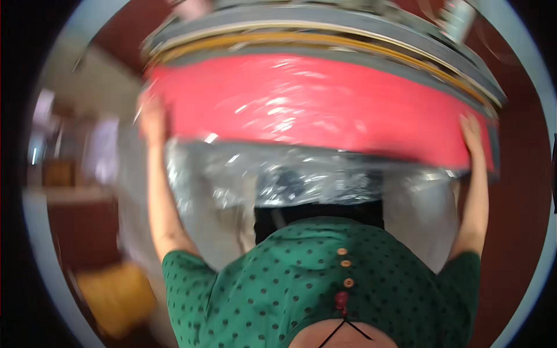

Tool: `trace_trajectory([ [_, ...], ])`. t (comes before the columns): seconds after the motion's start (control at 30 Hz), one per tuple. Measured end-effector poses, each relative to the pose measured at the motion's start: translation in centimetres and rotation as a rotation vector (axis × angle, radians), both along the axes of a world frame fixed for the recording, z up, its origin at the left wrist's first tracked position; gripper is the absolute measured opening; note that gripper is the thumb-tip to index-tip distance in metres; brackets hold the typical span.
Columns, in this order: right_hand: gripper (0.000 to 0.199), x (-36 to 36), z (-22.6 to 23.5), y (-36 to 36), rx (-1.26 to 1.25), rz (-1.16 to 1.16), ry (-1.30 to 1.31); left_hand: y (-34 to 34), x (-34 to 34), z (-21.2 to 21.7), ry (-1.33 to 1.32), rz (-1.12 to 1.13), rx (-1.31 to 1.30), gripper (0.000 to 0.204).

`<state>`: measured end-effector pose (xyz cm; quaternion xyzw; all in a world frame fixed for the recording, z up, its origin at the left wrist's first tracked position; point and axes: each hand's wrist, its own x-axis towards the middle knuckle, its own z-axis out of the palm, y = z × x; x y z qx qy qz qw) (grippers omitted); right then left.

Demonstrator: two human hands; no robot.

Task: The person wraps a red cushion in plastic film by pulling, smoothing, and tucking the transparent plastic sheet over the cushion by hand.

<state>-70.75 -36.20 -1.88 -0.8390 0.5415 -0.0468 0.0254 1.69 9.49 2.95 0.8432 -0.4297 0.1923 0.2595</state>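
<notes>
Two ends of flat red plastic-covered sheet (313, 101): touched by left hand (153, 119), right hand (472, 131) | finger spread cannot be told | clear crumpled film (313, 187) bodyward of fingers may be snagged by dragging

Reaches forward with both bare forearms (478, 197) spread wide and nearly parallel, extending left hand (153, 120), too blurred to read in detail, and holding right hand (472, 132) palm down and unclenched, fingers (466, 120) angled ahead and slightly inward.
</notes>
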Motion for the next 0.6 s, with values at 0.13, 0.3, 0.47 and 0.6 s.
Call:
trace_trajectory([
  [0.13,0.062,4.1,-0.1,1.7,-0.086,0.010,-0.059,11.7,-7.4,-7.1,0.146,-0.023,-0.104,0.051],
  [0.3,0.061,3.8,1.5,-1.0,0.155,0.119,-0.265,33.0,-12.8,-16.5,0.114,0.674,-0.033,0.059],
  [0.47,0.036,6.6,0.8,-1.5,-0.254,0.146,-0.701,51.3,-21.3,-21.2,0.247,1.528,0.113,0.060],
  [0.6,0.046,6.7,2.1,-1.4,-0.221,0.144,-0.569,52.6,-25.4,-19.3,0.532,1.774,0.146,0.046],
])
